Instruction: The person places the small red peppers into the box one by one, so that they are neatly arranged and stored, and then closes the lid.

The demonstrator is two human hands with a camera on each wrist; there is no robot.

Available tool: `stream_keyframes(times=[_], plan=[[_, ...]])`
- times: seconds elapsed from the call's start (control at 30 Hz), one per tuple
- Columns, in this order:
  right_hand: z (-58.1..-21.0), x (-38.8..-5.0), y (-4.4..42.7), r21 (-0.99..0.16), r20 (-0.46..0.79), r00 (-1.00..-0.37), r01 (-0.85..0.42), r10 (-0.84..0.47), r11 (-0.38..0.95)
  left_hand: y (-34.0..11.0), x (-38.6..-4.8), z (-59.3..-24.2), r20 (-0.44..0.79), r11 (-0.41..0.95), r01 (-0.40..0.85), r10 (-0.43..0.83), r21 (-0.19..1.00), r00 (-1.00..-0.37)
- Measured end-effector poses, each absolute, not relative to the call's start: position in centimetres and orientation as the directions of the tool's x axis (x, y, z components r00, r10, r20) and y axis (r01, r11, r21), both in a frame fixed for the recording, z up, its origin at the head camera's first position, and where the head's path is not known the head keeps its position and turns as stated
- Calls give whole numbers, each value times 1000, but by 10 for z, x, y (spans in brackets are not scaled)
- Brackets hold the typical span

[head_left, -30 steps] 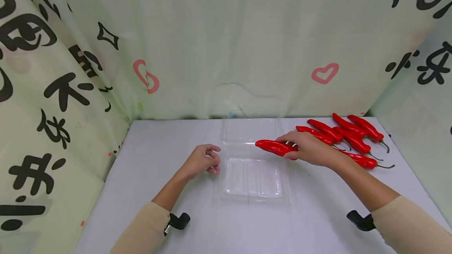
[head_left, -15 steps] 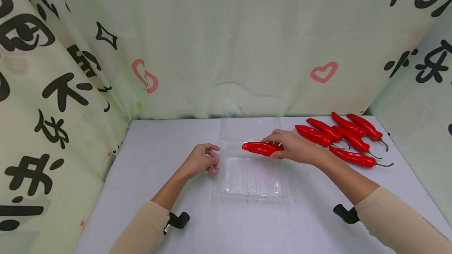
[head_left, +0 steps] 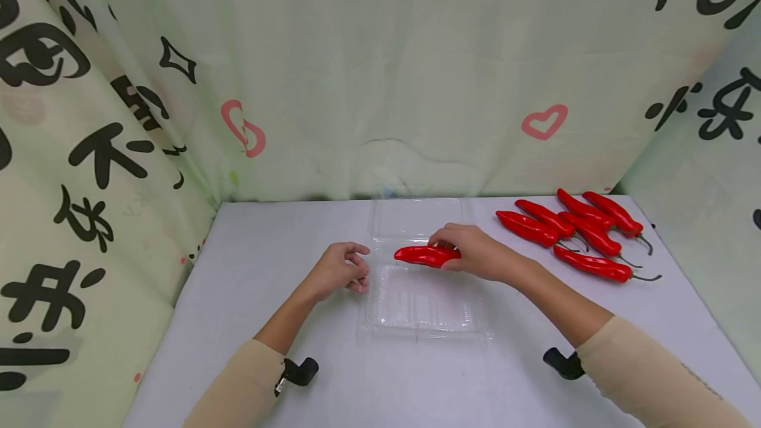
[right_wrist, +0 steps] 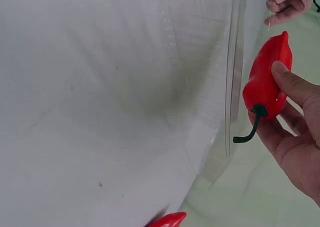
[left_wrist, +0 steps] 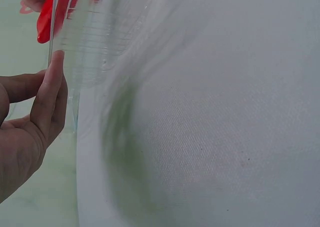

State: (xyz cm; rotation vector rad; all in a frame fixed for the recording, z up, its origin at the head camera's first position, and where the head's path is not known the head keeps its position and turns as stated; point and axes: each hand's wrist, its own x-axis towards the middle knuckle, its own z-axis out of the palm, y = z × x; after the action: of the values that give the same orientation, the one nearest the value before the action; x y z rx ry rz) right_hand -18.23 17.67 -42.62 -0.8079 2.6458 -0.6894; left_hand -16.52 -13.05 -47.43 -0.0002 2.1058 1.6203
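My right hand [head_left: 483,255] holds a red pepper [head_left: 418,255] level above the clear plastic container [head_left: 423,332], its pointed end to the left. In the right wrist view, the thumb and fingers of that hand [right_wrist: 300,139] grip the pepper [right_wrist: 262,82] near its green stem. The container lies with its lid spread flat behind its base. At its left side is my left hand [head_left: 337,273], the fingers bent; in the left wrist view, thumb and finger of this hand [left_wrist: 35,119] pinch the clear rim.
Several red peppers [head_left: 594,265] with stems lie at the back right of the white table [head_left: 250,362]. A pale curtain [head_left: 440,98] with printed figures stands behind the table and along both sides. Each sleeve has a black device [head_left: 302,372] at it.
My right hand has carried the pepper leftward over the container, away from the other peppers. My left hand has stayed at the container's left side.
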Motion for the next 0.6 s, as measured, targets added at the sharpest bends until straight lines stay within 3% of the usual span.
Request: stream_keyframes(times=[0.6], plan=[[-441,-177,153,-477,-106,-808,-470,-579,743,-131,-165,-473,-373,316,-280,290,907,-882]])
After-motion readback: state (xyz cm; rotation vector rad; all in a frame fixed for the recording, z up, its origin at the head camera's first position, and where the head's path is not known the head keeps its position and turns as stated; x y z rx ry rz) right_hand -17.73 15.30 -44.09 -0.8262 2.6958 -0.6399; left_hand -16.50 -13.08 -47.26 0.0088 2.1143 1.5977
